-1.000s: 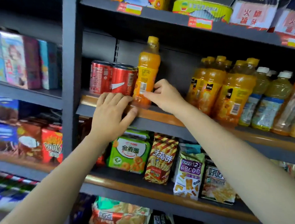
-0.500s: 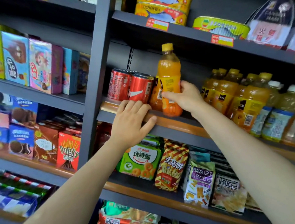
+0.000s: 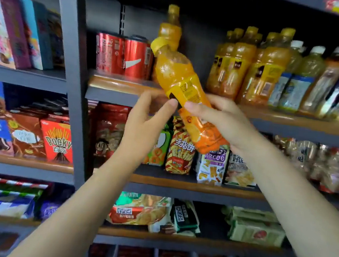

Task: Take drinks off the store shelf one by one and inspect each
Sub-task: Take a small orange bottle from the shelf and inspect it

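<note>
Blurred store shelf (image 3: 127, 83), right hand (image 3: 224, 121) gripping tilted orange bottle (image 3: 181, 82), left hand (image 3: 144, 122) open, fingertips touching it

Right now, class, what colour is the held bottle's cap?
Yellow cap, head view.

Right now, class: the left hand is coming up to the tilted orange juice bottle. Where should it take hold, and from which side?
Best guess: the bare shoulder just above the label of the orange juice bottle, approached from the left. The bottle leans cap-up to the left, the right hand already grips its lower half, and the left hand sits just left of the label, so that upper part is free and nearest.
</note>
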The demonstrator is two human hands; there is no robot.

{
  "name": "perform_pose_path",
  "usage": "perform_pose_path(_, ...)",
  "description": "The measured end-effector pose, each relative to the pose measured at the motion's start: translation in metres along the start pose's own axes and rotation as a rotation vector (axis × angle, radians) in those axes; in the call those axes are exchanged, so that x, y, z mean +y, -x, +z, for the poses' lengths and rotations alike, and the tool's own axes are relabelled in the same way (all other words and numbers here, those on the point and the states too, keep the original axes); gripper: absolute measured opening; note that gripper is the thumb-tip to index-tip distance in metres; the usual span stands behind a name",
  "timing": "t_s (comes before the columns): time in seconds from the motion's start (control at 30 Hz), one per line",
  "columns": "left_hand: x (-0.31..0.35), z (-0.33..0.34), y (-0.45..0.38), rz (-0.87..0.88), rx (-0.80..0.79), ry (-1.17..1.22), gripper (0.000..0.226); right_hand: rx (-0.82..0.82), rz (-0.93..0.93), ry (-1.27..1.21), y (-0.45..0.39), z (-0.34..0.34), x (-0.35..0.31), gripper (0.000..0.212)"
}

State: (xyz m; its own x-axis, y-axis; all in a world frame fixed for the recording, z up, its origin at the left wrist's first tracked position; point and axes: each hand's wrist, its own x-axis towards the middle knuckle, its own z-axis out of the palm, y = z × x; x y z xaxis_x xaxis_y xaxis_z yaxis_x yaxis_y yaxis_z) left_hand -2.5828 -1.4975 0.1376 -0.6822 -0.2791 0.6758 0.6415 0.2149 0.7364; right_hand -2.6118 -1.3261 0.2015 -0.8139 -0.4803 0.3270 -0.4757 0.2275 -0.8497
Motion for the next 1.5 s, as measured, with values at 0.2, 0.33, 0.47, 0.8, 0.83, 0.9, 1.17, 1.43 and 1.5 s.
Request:
perform_pose_path(0.2,-0.024,0.031,0.078,-0.431,0.004,0.325,0.035,0.043,0.309,-0.23,0.057,0.018,0.066,0.043)
perform_pose_path(0.33,-0.038,0.056,0.11,-0.522,0.032,0.319,0.039,0.164,0.434,-0.543,0.097,0.02,0.106,0.035)
perform_pose_path(0.47,-0.048,0.099,0.146,-0.631,0.02,0.33,0.02,0.359,0.512,-0.679,0.139,0.019,0.142,0.032)
perform_pose_path(0.8,-0.038,0.225,0.205,-1.053,0.023,0.529,0.056,0.28,0.46,-0.525,0.224,-0.067,0.218,0.026)
perform_pose_path(0.83,-0.037,0.235,0.207,-1.073,0.034,0.527,0.055,0.299,0.475,-0.484,0.232,-0.075,0.225,0.02)
perform_pose_path(0.9,-0.036,0.255,0.211,-1.09,0.053,0.496,0.053,0.304,0.554,-0.413,0.249,-0.088,0.24,0.02)
perform_pose_path(1.17,-0.032,0.324,0.253,-1.173,0.116,0.448,0.092,0.147,0.71,-0.766,0.298,-0.131,0.265,0.055)
perform_pose_path(1.43,-0.024,0.357,0.284,-1.068,-0.104,0.241,0.057,0.255,0.57,-0.714,0.337,-0.167,0.281,0.045)
perform_pose_path(1.5,-0.021,0.362,0.29,-1.01,-0.132,0.226,0.052,0.269,0.553,-0.683,0.343,-0.178,0.285,0.04)
